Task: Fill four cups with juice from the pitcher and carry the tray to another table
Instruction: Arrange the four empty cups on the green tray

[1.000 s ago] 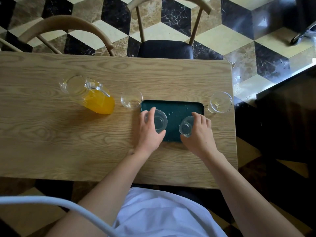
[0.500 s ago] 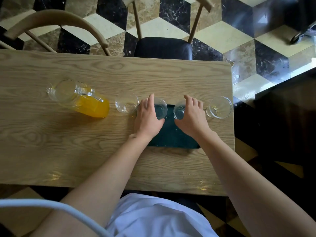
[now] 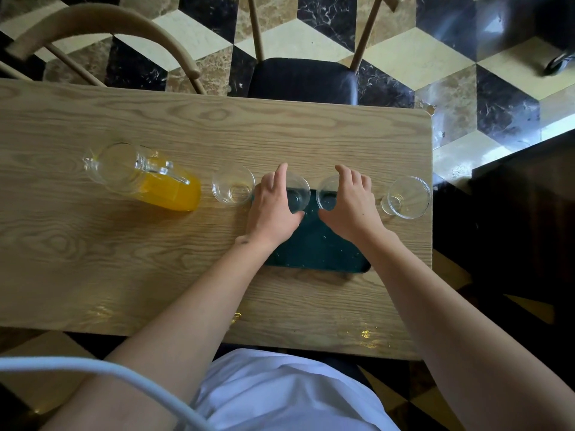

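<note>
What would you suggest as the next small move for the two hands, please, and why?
Probably let go of both glasses: the left hand and right hand each hold an empty clear glass cup at the dark green tray's far edge, level with the outer cups.

tray far edge: behind hands | left chair: cropped at frame edge | cup bases under palms: hidden

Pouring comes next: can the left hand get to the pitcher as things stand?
Probably yes. The left hand is around a glass and must let go first; only another empty glass stands between it and the pitcher.
</note>
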### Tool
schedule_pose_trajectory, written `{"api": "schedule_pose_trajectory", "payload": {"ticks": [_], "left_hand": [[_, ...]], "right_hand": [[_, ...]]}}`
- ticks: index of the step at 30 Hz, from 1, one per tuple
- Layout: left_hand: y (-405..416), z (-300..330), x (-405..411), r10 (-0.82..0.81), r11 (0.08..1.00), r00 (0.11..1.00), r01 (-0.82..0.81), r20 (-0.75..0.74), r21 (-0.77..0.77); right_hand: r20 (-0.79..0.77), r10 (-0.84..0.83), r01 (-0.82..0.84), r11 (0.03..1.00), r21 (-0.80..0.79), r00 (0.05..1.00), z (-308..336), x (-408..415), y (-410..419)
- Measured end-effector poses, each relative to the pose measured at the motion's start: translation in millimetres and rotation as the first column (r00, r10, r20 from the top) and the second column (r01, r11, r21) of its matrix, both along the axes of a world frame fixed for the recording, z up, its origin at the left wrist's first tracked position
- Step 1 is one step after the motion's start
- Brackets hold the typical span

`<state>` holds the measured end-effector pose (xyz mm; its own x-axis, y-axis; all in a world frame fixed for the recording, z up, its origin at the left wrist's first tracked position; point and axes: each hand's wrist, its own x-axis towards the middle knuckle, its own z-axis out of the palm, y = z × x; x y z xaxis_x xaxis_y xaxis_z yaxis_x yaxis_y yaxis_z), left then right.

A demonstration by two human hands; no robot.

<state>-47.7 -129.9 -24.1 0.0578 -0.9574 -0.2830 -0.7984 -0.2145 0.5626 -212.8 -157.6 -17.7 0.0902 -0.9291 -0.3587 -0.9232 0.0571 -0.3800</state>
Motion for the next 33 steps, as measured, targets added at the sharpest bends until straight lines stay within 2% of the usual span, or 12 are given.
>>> {"api": "schedule_pose_trajectory", "payload": {"ticks": [18,22,26,33], "left_hand": [[1,8,14,-0.076,0.995,0.997,0.077,-0.022,0.07],[4,29,42,-0.042,0.999,0.999,0.042,-0.027,-0.002],[14,31,77,0.023,0.998,0.997,-0.019,0.071,-0.06],[-2,10,86,-0.047,0.992,0.975,0.019,0.217,0.127]], "right_hand": [[0.057,-0.006,0.007,1.0,-0.018,0.998,7,-3,5],[0.074,-0.065,0.074,0.989,-0.124,0.995,24,-26,7],[-0.025,-0.144,0.138,0.975,-0.171,0.989,31,-65,12],[-0.172,-0.183,0.188,0.982,0.01,0.968,10,-106,2]]}}
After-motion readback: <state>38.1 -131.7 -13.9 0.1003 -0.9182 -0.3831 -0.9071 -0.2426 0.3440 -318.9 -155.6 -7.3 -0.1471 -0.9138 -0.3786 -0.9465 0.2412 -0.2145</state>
